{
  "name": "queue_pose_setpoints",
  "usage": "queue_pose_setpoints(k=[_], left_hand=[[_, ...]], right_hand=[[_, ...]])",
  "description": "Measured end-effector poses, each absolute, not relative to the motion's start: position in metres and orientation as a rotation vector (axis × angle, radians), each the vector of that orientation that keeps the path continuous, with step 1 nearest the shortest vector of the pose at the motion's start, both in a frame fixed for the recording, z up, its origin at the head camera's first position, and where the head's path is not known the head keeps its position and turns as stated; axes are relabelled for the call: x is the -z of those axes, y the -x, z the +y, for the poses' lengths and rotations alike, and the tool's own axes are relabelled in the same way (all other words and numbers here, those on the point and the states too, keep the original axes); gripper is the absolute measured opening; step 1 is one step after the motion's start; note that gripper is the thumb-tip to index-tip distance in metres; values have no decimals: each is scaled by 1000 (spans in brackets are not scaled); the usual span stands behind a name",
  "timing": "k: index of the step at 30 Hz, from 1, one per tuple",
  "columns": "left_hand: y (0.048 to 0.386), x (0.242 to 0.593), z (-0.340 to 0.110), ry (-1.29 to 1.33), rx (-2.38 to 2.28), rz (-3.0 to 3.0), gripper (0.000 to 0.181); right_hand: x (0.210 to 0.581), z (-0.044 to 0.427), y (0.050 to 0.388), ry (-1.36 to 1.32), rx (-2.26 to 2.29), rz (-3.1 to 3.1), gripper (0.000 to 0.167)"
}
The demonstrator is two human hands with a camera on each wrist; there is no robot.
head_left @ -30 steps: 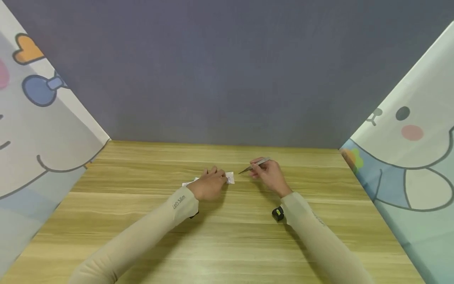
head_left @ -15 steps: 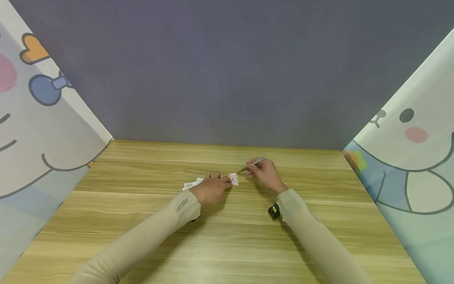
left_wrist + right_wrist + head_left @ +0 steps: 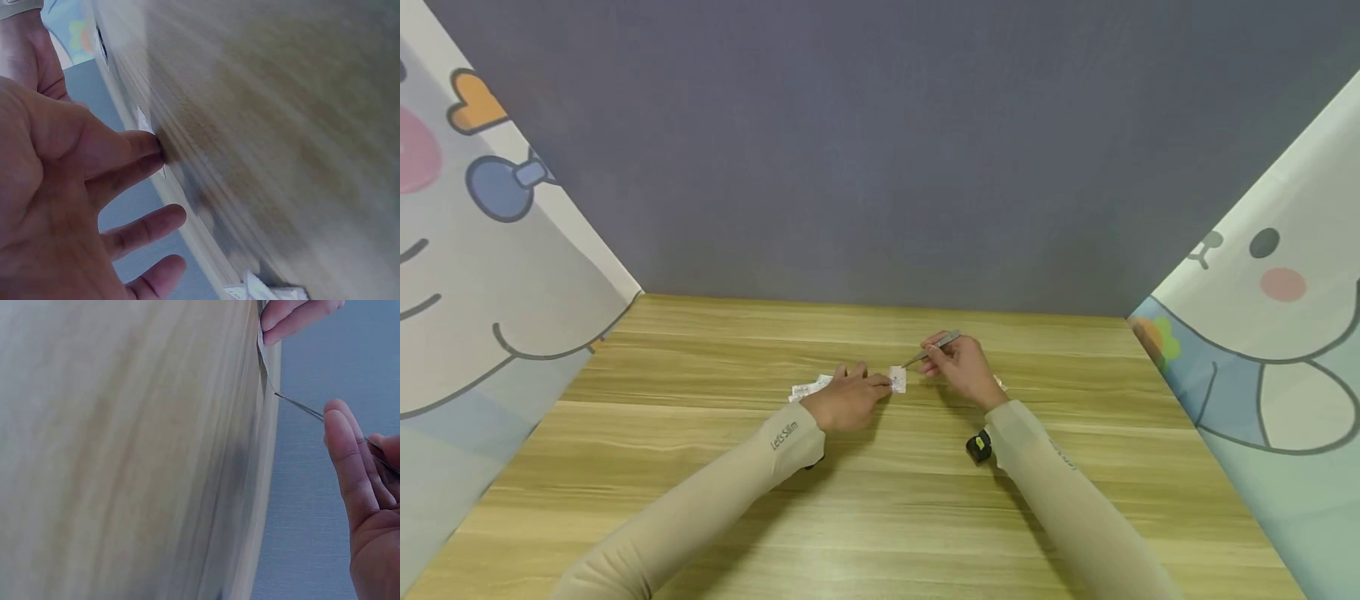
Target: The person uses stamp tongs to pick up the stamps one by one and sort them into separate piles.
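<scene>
On the wooden table lies a small white printed square [image 3: 898, 380], thin like paper or a sticker. My left hand [image 3: 847, 398] pinches its left edge between thumb and index finger, the other fingers spread. Grey pointed tweezers [image 3: 942, 342] are held in my right hand [image 3: 962, 372] like a pen. Their tip meets the square's far edge; in the right wrist view the tweezers [image 3: 301, 407] touch a raised, thin corner. More white printed pieces [image 3: 809, 389] lie left of my left hand, partly hidden by it.
A black device with a yellow-green mark [image 3: 979, 447] sits at my right wrist. Something small and pale [image 3: 1001, 382] shows just behind that wrist. A grey wall [image 3: 880, 167] rises at the table's back, with cartoon-printed panels [image 3: 1277, 333] on both sides.
My right hand has moved left, bringing the tweezers' tip from beside the square onto its far edge. The left hand has shifted slightly right in view; more of the pieces beside it show.
</scene>
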State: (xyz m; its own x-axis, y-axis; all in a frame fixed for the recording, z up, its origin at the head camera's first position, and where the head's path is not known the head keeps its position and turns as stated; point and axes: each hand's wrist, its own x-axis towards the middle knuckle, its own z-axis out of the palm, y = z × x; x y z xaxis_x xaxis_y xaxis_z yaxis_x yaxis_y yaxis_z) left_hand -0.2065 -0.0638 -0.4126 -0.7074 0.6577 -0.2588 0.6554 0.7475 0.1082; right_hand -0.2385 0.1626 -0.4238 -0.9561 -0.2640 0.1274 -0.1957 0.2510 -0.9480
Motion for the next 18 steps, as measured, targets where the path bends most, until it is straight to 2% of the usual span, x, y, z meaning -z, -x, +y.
queue_pose_setpoints(k=[6,13,18], left_hand=[[207,408,-63,-976,-91,2714,53],[215,411,-60,-908,-236,2797,37],[219,414,-54,-937,-285,2801,44]], right_hand=[[421,169,235,500,1851,2522,25],[406,177,225,512,1849,2556,23],[386,180,207,525,1835,2601,18]])
